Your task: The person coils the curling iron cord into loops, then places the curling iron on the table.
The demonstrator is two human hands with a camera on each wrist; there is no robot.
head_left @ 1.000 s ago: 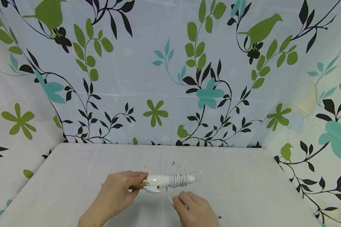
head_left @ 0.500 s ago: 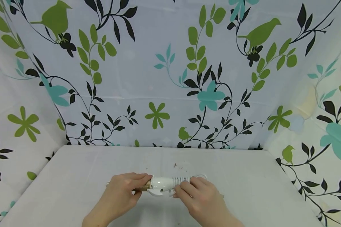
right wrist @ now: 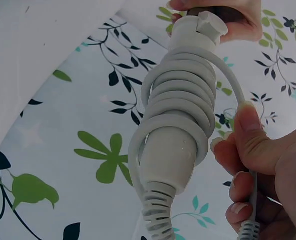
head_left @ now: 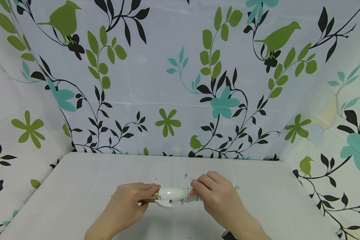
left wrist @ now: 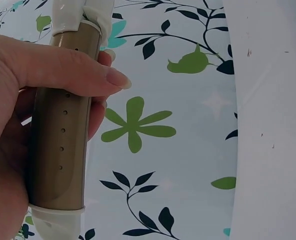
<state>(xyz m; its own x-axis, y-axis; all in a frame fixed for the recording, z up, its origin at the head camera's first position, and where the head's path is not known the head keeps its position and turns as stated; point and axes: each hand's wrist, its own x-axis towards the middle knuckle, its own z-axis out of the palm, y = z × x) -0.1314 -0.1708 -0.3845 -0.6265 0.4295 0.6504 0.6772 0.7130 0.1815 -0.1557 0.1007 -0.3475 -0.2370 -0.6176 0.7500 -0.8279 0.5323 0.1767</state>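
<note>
A curling iron (head_left: 169, 193) with a white handle lies crosswise over the table in the head view. My left hand (head_left: 127, 203) grips its gold-brown barrel (left wrist: 62, 135), thumb across the front and fingers behind. White cord (right wrist: 183, 90) is coiled in several turns around the handle, seen in the right wrist view. My right hand (head_left: 217, 196) is at the handle's right end and pinches the cord's loose length between thumb and fingers. A ribbed cord sleeve (right wrist: 158, 210) leaves the handle's end; a second ribbed piece (right wrist: 249, 230) shows below my right fingers.
The white table (head_left: 258, 186) reaches back to a hanging cloth (head_left: 144, 73) printed with birds and leaves, which also closes off both sides. Small brown specks (head_left: 185, 175) mark the tabletop behind the iron. A dark object (head_left: 228, 235) shows by my right wrist.
My right hand has moved from below the handle up to its far side, carrying the cord around it. The left hand keeps its grip on the barrel. The head view has shifted slightly.
</note>
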